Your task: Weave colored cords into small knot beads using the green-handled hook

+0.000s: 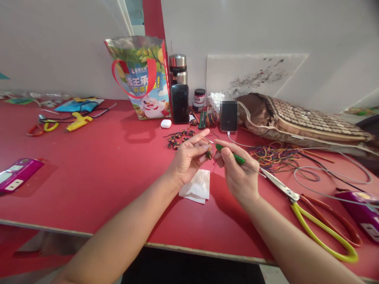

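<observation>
My left hand (187, 159) pinches a small piece of dark multicoloured crochet work (209, 154) between thumb and fingers, its index finger stretched out above. A loose reddish strand hangs from the piece. Closed around a crochet hook with a green handle (239, 159), my right hand (241, 177) is just to the right. The hook's thin metal end points at the left hand; whether its tip is in a loop is too small to tell. Behind the left hand lies a string of knotted multicoloured yarn (174, 141). A folded white tissue (199, 187) rests beneath the hands.
Large scissors (291, 196) and tangled yarn (274, 156) lie at the right, beside a grey cable. Two phones (180, 103), a flask (178, 67), a printed bag (145, 79) and a brown patterned bag (314, 120) stand behind. A yellow glue gun (78, 121) lies left.
</observation>
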The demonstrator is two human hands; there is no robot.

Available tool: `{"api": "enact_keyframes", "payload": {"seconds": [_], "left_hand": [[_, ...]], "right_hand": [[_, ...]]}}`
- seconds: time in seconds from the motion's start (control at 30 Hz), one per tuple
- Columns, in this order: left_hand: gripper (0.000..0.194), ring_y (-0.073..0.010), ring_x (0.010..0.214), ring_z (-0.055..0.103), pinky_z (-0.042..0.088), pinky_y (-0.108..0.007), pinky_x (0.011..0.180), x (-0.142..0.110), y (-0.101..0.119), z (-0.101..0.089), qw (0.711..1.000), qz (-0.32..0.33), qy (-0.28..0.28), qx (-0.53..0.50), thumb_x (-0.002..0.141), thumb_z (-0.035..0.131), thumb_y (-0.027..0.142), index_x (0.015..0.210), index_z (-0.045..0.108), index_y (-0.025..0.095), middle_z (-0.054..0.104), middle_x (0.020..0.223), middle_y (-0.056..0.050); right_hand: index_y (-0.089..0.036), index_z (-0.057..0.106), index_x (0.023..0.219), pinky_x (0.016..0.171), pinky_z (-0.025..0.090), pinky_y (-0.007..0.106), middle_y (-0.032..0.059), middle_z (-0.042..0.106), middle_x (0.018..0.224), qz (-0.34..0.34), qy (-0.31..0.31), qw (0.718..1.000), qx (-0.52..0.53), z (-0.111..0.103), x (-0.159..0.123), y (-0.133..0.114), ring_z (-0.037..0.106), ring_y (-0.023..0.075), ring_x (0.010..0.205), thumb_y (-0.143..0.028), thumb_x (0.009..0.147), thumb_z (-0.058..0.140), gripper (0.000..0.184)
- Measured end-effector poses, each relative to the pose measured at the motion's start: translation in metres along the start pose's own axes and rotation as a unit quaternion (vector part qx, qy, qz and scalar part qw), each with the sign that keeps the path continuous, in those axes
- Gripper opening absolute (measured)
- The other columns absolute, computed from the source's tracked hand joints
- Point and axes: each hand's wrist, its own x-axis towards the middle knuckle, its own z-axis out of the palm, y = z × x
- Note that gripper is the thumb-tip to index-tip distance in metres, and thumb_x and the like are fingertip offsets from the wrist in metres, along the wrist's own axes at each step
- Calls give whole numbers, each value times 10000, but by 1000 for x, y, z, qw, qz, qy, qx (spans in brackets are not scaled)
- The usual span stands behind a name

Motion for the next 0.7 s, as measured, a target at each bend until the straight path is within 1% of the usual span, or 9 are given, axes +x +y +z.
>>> {"api": "enact_keyframes", "payload": {"seconds": [0.07,0.13,0.2,0.27,0.3,0.37,0.47,0.53,0.7], "left_hand": [[605,-112,641,605,382,-233,565,0,3,-2,1000,-1,-9,9,725,859,148,1310,726,72,689,711,-9],[641,-113,641,608,376,-240,558,-1,5,-2,998,24,-9,51,734,858,146,1358,717,123,688,720,10],[718,-108,619,588,374,-250,558,-2,3,-1,993,58,3,103,757,851,148,1451,669,167,689,721,25],[772,-105,608,570,378,-253,564,-3,0,1,989,81,17,125,778,843,156,1516,616,172,690,715,28],[786,-105,610,568,379,-252,565,-3,-1,2,989,83,21,118,785,841,161,1532,597,161,691,714,26],[810,-98,597,552,370,-243,552,-3,-3,4,995,65,18,77,774,851,161,1537,581,120,695,717,16],[828,-85,580,538,354,-219,526,-3,-2,6,1000,18,-5,3,716,877,137,1492,601,48,695,719,0],[793,-82,584,539,351,-202,519,-3,2,5,999,-7,-31,-21,698,875,122,1449,637,37,692,712,-10],[697,-70,540,489,322,-192,490,-2,11,-2,995,-38,-87,-7,723,832,123,1406,697,78,682,667,-26]], "right_hand": [[-294,844,1101,609,506,309,6,714,768,6,-22,999,28,-5,2,2,598,142,650,-428,964,753,212],[-286,849,1082,585,479,303,-2,691,730,12,-33,999,22,-8,4,2,574,136,619,-424,968,750,205],[-265,852,1052,557,462,303,-5,674,691,15,-24,999,-23,-9,4,-2,553,136,579,-427,975,734,214],[-252,850,1029,571,485,316,9,696,709,-6,-3,996,-89,-6,2,-6,577,149,587,-415,983,719,215],[-253,848,1035,612,515,330,23,723,753,-33,10,992,-119,-5,1,-8,609,160,623,-400,985,714,205],[-270,843,1077,699,560,359,46,767,856,-84,10,985,-153,-1,-2,-10,662,183,712,-364,992,703,188],[-298,835,1139,726,571,361,42,781,912,-121,-14,983,-138,0,-2,-11,657,170,714,-313,1001,694,197],[-304,837,1141,687,558,347,30,769,880,-108,-27,988,-105,-2,-1,-10,633,157,675,-317,1000,701,197],[-295,855,1077,582,485,315,12,701,759,-16,-42,999,-27,-10,3,-8,574,148,624,-411,982,727,198]]}}
